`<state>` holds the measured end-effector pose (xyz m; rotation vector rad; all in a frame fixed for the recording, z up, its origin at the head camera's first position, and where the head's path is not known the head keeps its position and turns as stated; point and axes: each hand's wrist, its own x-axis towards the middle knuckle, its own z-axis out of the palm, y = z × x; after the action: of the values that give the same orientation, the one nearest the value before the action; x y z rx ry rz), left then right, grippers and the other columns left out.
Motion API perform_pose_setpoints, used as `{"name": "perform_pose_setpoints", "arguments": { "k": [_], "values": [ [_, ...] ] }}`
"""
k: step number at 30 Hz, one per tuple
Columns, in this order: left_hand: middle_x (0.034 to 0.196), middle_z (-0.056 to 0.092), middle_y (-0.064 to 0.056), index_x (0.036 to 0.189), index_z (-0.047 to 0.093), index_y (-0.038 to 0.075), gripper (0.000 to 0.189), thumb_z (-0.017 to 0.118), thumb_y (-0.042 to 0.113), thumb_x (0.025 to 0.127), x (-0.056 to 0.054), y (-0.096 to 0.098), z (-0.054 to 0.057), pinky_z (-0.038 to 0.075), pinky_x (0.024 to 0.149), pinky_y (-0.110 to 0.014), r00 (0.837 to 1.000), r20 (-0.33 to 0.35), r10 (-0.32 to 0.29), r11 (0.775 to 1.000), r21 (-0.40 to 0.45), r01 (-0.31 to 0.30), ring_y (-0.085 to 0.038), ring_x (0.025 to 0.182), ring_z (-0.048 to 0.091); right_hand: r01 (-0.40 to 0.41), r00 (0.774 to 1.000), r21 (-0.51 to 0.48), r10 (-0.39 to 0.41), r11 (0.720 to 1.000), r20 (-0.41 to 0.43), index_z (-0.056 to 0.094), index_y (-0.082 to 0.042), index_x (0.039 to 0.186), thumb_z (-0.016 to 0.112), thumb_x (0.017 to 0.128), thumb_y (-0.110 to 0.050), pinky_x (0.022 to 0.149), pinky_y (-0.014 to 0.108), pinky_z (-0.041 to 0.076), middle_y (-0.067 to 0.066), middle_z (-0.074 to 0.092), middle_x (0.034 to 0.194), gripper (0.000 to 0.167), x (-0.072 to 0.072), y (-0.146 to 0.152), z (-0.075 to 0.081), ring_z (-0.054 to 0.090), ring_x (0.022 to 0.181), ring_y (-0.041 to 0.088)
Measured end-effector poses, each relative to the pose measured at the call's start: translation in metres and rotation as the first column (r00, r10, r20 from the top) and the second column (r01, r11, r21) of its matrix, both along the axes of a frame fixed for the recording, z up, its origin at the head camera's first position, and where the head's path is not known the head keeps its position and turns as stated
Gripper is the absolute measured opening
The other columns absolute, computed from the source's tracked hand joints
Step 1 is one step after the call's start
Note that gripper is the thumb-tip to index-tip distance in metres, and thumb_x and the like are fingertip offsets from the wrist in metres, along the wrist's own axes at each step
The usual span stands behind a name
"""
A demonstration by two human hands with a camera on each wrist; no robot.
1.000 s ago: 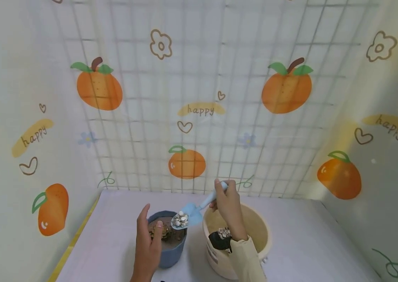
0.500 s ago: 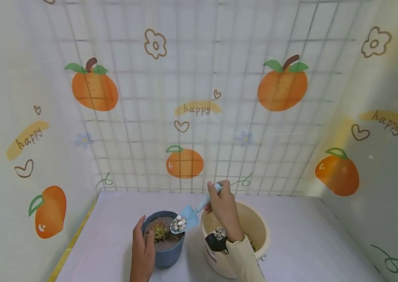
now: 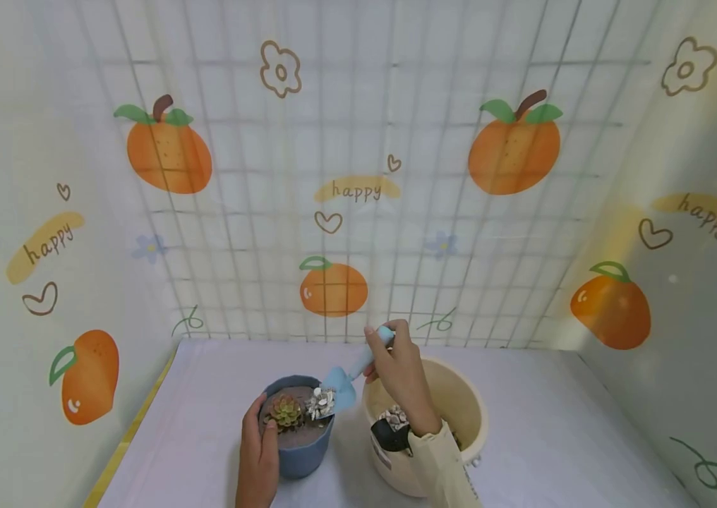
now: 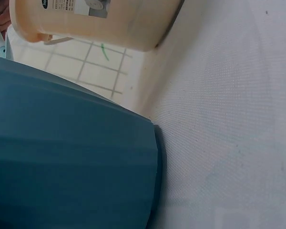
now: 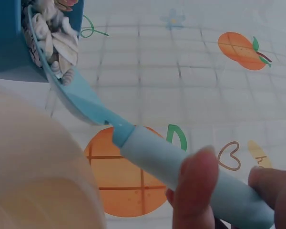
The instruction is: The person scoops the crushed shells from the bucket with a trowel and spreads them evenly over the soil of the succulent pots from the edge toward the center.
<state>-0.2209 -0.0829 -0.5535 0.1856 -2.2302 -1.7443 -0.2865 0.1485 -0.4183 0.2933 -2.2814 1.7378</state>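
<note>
My right hand [image 3: 399,367] grips the handle of a light-blue hand trowel [image 5: 152,155]. Small white and grey seashells [image 5: 57,40] fill its blade, which tilts down over the right side of the flowerpot. The blue-grey flowerpot [image 3: 301,458] stands on the table, filled with soil, and a green-red succulent [image 3: 285,411] sits in it. Round the pot's left side my left hand [image 3: 258,451] holds on, its thumb near the front rim. In the left wrist view, the pot's wall [image 4: 71,148] takes up the lower left and that hand is out of sight.
To the right of the pot stands a cream bucket [image 3: 476,437], partly behind my right forearm. A black wrist camera strap [image 3: 389,436] with more shells seen beside it overlaps its rim. Fruit-printed sheeting [image 3: 358,240] encloses the white table [image 3: 536,423].
My left hand has come down from above the pot onto its left side, uncovering the succulent. The trowel has moved slightly left and tilted, its shells now over the soil.
</note>
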Motion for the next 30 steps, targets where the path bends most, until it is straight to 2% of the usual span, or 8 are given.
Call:
{"name": "perform_pose_setpoints", "arguments": {
  "k": [3, 9, 15, 25, 30],
  "values": [
    [0.163, 0.032, -0.016, 0.161, 0.031, 0.010, 0.049, 0.037, 0.021, 0.113, -0.0004, -0.0011, -0.0012, 0.025, 0.118, -0.063, 1.000, -0.006, -0.001, 1.000, 0.007, 0.001, -0.037, 0.153, 0.025, -0.002, 1.000, 0.000, 0.002, 1.000, 0.006, 0.048, -0.008, 0.120, 0.061, 0.107, -0.041, 0.058, 0.053, 0.060, 0.015, 0.065, 0.073, 0.038, -0.0001, -0.0003, 0.0008, 0.066, 0.053, 0.028],
    [0.164, 0.032, -0.015, 0.160, 0.032, 0.010, 0.049, 0.035, 0.017, 0.113, -0.0010, -0.0027, -0.0020, 0.024, 0.119, -0.063, 1.000, -0.024, -0.007, 1.000, 0.014, 0.007, -0.035, 0.153, 0.024, -0.003, 1.000, 0.006, 0.003, 1.000, 0.005, 0.048, -0.006, 0.120, 0.062, 0.108, -0.038, 0.053, 0.042, 0.060, 0.016, 0.065, 0.073, 0.037, -0.0005, -0.0013, 0.0010, 0.066, 0.054, 0.028],
    [0.165, 0.030, -0.015, 0.161, 0.031, 0.011, 0.048, 0.033, 0.018, 0.113, -0.0009, -0.0045, -0.0027, 0.023, 0.119, -0.063, 0.999, -0.032, -0.033, 0.999, 0.026, 0.034, -0.035, 0.154, 0.022, -0.001, 1.000, -0.007, 0.001, 1.000, -0.002, 0.048, -0.006, 0.119, 0.063, 0.107, -0.035, 0.057, 0.052, 0.060, 0.018, 0.066, 0.072, 0.035, -0.0008, -0.0026, 0.0004, 0.066, 0.054, 0.029],
    [0.165, 0.030, -0.014, 0.161, 0.032, 0.012, 0.048, 0.034, 0.016, 0.113, -0.0015, -0.0073, -0.0068, 0.022, 0.120, -0.062, 0.997, -0.061, -0.047, 0.998, 0.039, 0.050, -0.033, 0.154, 0.022, -0.008, 1.000, -0.025, 0.007, 1.000, -0.025, 0.050, -0.007, 0.119, 0.063, 0.107, -0.037, 0.055, 0.049, 0.060, 0.018, 0.065, 0.075, 0.035, 0.0008, -0.0028, 0.0018, 0.066, 0.055, 0.031],
    [0.166, 0.029, -0.014, 0.161, 0.032, 0.012, 0.048, 0.034, 0.017, 0.113, -0.0012, -0.0067, -0.0058, 0.022, 0.120, -0.063, 0.997, -0.056, -0.047, 0.998, 0.037, 0.049, -0.033, 0.155, 0.021, 0.025, 0.999, -0.022, -0.025, 0.999, -0.027, 0.051, -0.007, 0.119, 0.064, 0.107, -0.033, 0.052, 0.044, 0.060, 0.020, 0.066, 0.075, 0.031, 0.0019, -0.0048, 0.0043, 0.066, 0.057, 0.035]
  ]
}}
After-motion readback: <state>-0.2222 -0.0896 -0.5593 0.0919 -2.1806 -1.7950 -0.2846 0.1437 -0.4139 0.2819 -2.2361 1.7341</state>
